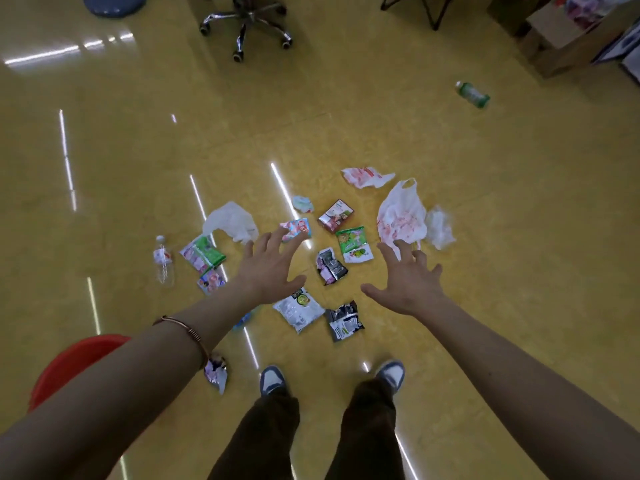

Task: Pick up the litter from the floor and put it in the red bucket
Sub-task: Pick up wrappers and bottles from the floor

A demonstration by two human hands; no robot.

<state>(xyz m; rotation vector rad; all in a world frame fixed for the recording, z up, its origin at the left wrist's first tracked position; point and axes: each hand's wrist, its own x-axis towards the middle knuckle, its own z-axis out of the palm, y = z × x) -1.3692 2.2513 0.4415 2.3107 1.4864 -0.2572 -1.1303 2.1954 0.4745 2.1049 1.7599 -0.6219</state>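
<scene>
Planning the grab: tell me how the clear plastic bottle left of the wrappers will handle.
The clear bottle looks empty, so probably light. Lying on its side on the glossy floor, it would likely roll if nudged.

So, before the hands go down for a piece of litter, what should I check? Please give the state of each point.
1. Left hand free, fingers spread: ok.
2. Right hand free, fingers spread: ok.
3. Wrappers on the floor ahead of the shoes: ok.
4. Red bucket close by, under the left arm: ok.
5. Room inside it: cannot tell, the arm hides it.
6. Green bottle near the wrappers: not ok, it lies far off.
</scene>
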